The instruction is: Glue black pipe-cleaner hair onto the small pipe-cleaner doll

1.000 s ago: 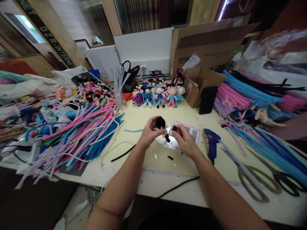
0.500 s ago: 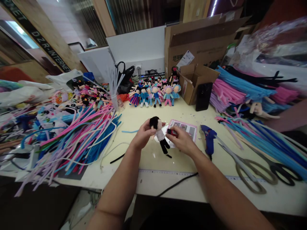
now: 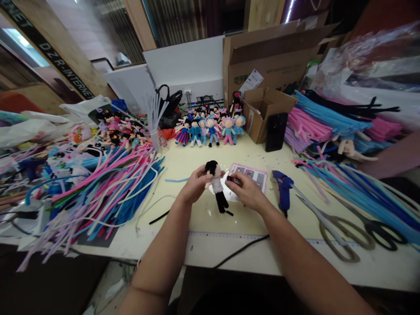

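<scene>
My left hand (image 3: 196,186) is closed around the upper part of a small pipe-cleaner doll (image 3: 218,186), gripping it by the head and one arm. The doll has black hair, a white top and black legs, and hangs nearly upright above the mat. My right hand (image 3: 247,190) pinches a small red-and-black object (image 3: 233,180) just right of the doll, apart from it; the fingers partly cover it. Under that hand lies a pink-edged printed card (image 3: 251,173). A short black pipe-cleaner piece (image 3: 229,213) rests on the mat below the doll's feet.
A blue glue gun (image 3: 282,190), large scissors (image 3: 331,229) and black-handled scissors (image 3: 377,227) lie to the right. Pipe-cleaner piles flank both sides, the left one (image 3: 108,188) the widest. Finished dolls (image 3: 211,131) stand behind, beside a small carton (image 3: 262,109) and a black phone (image 3: 276,131).
The doll's legs have swung slightly left and now hang straighter. Both hands keep their holds in nearly the same places. The whole view has shifted a little.
</scene>
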The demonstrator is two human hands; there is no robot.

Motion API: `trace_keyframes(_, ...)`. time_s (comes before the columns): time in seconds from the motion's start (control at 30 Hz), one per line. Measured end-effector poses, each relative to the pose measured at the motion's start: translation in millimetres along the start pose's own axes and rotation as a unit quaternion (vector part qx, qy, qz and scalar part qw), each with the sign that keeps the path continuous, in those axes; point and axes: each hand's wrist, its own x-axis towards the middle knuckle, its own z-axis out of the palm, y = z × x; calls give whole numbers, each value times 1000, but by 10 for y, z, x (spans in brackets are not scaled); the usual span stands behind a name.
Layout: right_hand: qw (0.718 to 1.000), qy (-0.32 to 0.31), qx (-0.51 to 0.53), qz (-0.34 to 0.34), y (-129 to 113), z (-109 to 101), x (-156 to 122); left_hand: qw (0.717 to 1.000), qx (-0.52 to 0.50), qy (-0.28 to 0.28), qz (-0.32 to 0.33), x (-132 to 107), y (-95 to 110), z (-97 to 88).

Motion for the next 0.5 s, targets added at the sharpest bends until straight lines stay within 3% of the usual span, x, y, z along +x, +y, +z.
trace_keyframes(0.3, 991, 79, 102, 24, -63, 78, -34, 980, 170, 83, 65, 42, -93, -23)
trace_keyframes(0.5, 983, 96, 155, 30, -93, 158, -51, 985, 128, 86, 78, 62, -126, 87)
